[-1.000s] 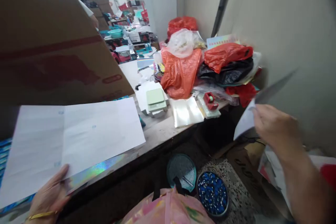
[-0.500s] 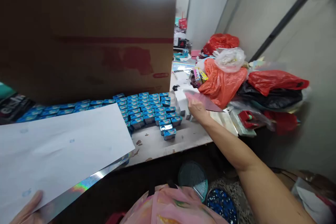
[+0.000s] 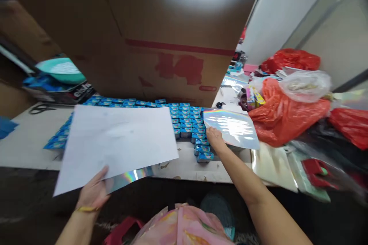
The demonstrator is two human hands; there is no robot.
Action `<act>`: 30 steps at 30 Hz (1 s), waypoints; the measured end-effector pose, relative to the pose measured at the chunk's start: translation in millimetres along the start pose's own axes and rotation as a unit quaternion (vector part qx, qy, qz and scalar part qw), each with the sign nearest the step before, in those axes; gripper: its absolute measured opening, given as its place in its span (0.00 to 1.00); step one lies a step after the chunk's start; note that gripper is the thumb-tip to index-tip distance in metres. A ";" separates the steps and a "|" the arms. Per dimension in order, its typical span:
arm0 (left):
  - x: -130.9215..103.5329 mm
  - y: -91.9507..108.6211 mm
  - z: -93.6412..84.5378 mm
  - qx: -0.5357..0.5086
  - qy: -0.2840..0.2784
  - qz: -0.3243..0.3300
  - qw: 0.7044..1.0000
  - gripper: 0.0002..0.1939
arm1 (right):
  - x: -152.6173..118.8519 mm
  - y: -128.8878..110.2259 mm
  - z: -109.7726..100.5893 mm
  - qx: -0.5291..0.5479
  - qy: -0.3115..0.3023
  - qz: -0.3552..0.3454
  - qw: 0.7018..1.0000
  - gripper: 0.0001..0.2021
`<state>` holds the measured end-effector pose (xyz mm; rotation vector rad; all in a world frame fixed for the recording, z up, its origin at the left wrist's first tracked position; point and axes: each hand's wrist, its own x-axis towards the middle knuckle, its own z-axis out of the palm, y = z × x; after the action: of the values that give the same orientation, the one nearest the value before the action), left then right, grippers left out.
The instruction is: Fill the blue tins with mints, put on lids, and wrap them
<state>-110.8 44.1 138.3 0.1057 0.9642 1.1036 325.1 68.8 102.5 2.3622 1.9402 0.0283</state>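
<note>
My left hand (image 3: 93, 192), with a yellow band at the wrist, pinches a large white sheet (image 3: 120, 138) by its near edge, thumb on top. Beneath it shows a shiny rainbow-reflecting sheet (image 3: 130, 178), gripped along with it. My right hand (image 3: 215, 138) reaches over the table and is closed on the left edge of a smaller glossy iridescent sheet (image 3: 235, 128). That sheet tilts above some white items at the table's right. Rows of small blue boxes or tins (image 3: 185, 122) lie behind and between the two hands; the white sheet hides part of them.
A tall cardboard panel (image 3: 172, 65) stands behind the rows. Red plastic bags (image 3: 278, 111) and a clear bag (image 3: 306, 84) are heaped at the right. Black scissors (image 3: 41, 109) lie on the left of the table (image 3: 25, 138), near a box with a green basin (image 3: 60, 69).
The view has turned left. The sheet in my right hand has tilted from a pinkish edge-on look to a bright face. My left hand's sheets have swung further into view.
</note>
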 end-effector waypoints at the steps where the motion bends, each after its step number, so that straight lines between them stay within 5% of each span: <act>1: 5.9 -5.0 9.0 0.015 -0.005 0.007 1.000 0.24 | 0.3 -1.5 8.1 0.025 -0.017 -0.006 1.000 0.13; 3: 14.4 -13.9 27.7 0.026 -0.012 0.034 0.999 0.24 | 0.5 0.6 17.7 0.128 -0.038 -0.022 0.991 0.17; 5: 19.7 -23.9 46.5 0.029 -0.015 0.055 0.998 0.24 | 0.6 6.7 14.5 0.339 -0.046 -0.031 0.939 0.24; 8: 26.1 -44.4 75.9 0.048 -0.012 0.078 0.996 0.25 | -3.8 14.8 -11.6 0.680 -0.079 -0.038 0.728 0.28; 10: 31.3 -60.9 97.8 0.074 -0.021 0.079 0.994 0.25 | -11.6 19.4 -34.6 0.793 -0.105 -0.045 0.598 0.30; 11: 34.1 -69.3 109.7 0.090 -0.033 0.067 0.993 0.25 | -16.6 23.2 -45.2 0.818 -0.112 -0.045 0.563 0.30; 13: 39.7 -85.4 135.8 0.119 -0.067 0.025 0.990 0.24 | -27.5 36.6 -62.4 0.833 -0.095 -0.018 0.545 0.28; 19: 55.5 -139.0 237.8 0.156 -0.192 -0.081 0.966 0.22 | -48.7 131.2 -94.6 0.772 0.115 0.082 0.620 0.24; 24: 87.2 -210.3 320.4 0.134 -0.244 -0.094 0.956 0.23 | -53.1 207.9 -123.0 0.533 0.297 0.075 0.788 0.21; 27: 106.4 -245.2 334.3 0.200 -0.202 -0.142 0.948 0.28 | -56.6 217.8 -124.7 0.298 0.358 0.064 0.883 0.18; 30: 106.6 -254.4 314.6 0.209 -0.214 -0.160 0.941 0.31 | -65.2 195.8 -103.2 0.141 0.333 -0.037 0.931 0.20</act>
<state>300.5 120.9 134.4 0.4983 0.7725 0.5291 497.0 -27.2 222.9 2.6991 2.4544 0.6758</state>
